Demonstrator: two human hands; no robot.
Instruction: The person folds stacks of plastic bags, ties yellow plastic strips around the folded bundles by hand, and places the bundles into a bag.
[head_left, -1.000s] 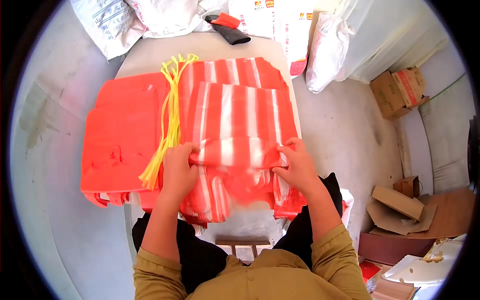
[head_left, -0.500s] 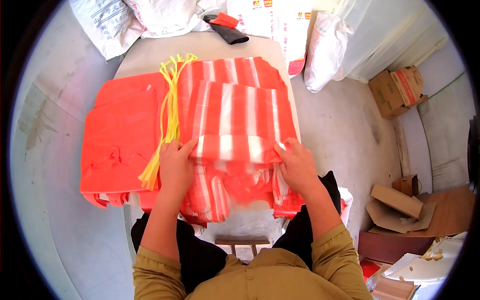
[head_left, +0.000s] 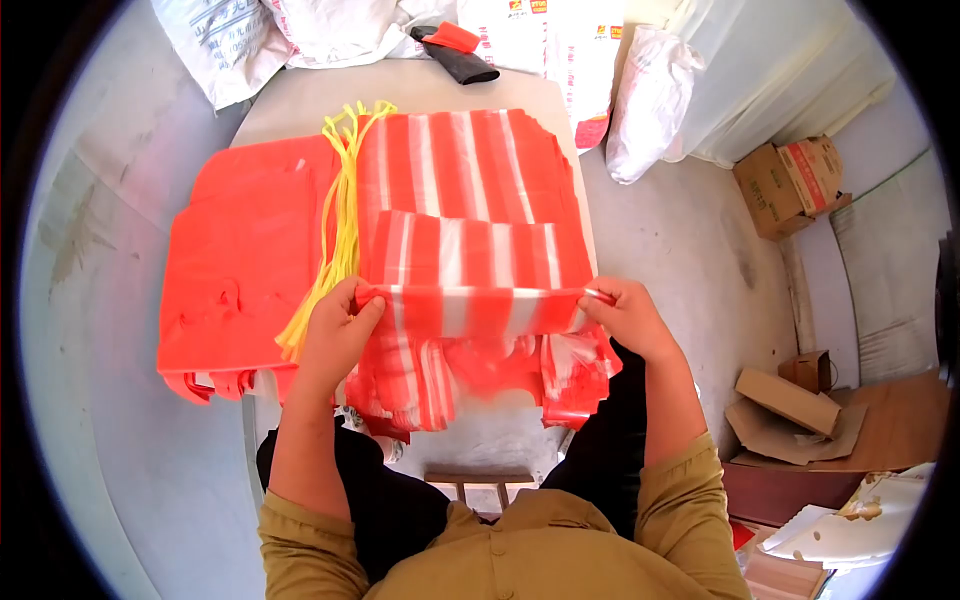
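A red-and-white striped plastic bag (head_left: 465, 255) lies partly folded on a stack of similar striped bags (head_left: 440, 150). My left hand (head_left: 340, 328) pinches the left end of its folded edge, and my right hand (head_left: 632, 316) pinches the right end. Between them the fold is stretched nearly straight. Loose bag ends (head_left: 425, 385) hang over the table's near edge below my hands. Beside my left hand runs a bundle of yellow strips (head_left: 345, 215). Further left is a pile of plain red plastic bags (head_left: 235, 265).
On the table (head_left: 330, 92), a dark roll with a red piece (head_left: 460, 58) lies at the far side. White printed sacks (head_left: 225, 45) stand behind. A white bundle (head_left: 655, 100) is off the right edge. Cardboard boxes (head_left: 790, 185) sit on the floor to the right.
Both hands have spread wider apart, still holding the striped bag's edge. The bag has been folded or drawn toward me, its far edge now nearer and more of the stack showing.
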